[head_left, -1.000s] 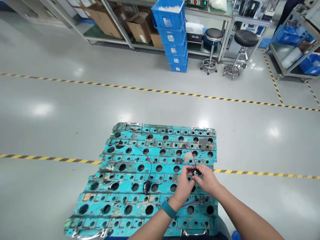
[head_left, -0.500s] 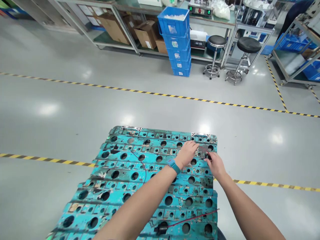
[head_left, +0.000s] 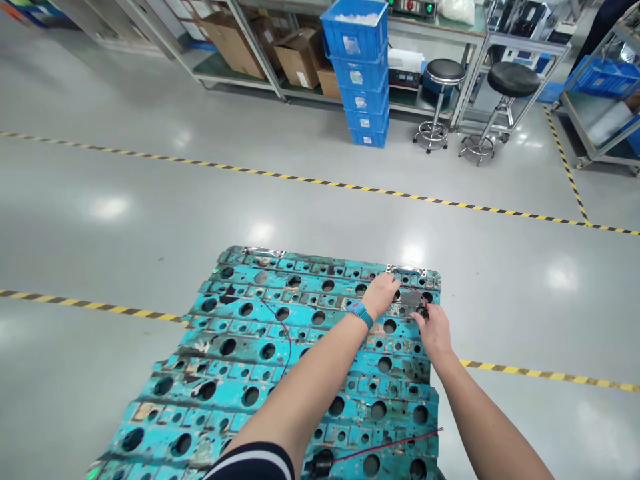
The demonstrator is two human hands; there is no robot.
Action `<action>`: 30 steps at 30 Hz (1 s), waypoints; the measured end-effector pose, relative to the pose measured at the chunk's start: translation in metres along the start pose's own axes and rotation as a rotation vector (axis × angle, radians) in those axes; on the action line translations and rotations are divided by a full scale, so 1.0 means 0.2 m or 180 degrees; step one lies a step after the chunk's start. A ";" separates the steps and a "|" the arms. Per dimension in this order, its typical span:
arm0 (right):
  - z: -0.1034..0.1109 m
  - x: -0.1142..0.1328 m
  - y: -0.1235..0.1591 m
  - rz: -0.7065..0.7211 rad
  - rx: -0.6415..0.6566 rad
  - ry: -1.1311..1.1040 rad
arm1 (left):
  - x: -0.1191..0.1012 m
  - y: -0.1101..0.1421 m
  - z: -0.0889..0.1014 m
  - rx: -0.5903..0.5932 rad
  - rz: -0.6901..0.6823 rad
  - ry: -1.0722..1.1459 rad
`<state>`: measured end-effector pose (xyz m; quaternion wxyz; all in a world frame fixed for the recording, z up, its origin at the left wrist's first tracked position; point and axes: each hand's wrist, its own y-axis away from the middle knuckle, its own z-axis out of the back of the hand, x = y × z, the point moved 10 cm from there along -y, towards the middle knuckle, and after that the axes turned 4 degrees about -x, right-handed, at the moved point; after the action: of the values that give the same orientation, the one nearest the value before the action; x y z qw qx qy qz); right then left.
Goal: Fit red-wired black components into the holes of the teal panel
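A turquoise board [head_left: 280, 333] with rows of round holes and worn paint lies in front of me. Near its far right corner, my right hand [head_left: 435, 330] is closed around a small black part [head_left: 423, 311], mostly hidden by the fingers. A thin red wire [head_left: 413, 289] runs from that part toward my left hand [head_left: 382, 293], whose fingers are pinched at the wire's other end, just below a metal handle [head_left: 407, 271]. A similar black cylindrical part [head_left: 320, 461] with a red wire [head_left: 385, 445] lies at the board's near edge.
Another thin dark red wire [head_left: 289, 340] lies across the board's left half. Beyond the floor's yellow-black tape [head_left: 320, 181] stand stacked blue crates [head_left: 367, 100], two round stools [head_left: 513, 80], cardboard boxes [head_left: 300, 57] and a cart [head_left: 595, 127] at the right.
Both hands have shifted slightly to the right in the view, as has the background. My right hand keeps the black part; the wire still spans toward my left hand.
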<state>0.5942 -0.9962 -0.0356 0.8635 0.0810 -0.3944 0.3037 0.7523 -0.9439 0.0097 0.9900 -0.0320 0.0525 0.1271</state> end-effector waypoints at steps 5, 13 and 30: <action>-0.02 0.00 0.01 0.0077 0.0136 -0.0007 | -0.01 0.08 -0.06 0.0047 0.0158 0.0036; 0.05 0.00 0.03 0.0140 -0.0122 -0.0009 | 0.11 0.24 -0.01 -0.0137 0.0312 0.0425; -0.45 0.51 0.99 0.0506 0.1435 -0.0482 | 0.67 2.08 -0.01 -0.0437 0.2883 0.0941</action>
<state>0.5860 -0.7558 -0.0430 0.7651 0.2628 -0.3854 0.4440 0.7752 -0.5091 -0.0287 0.8126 -0.0888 0.1928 0.5428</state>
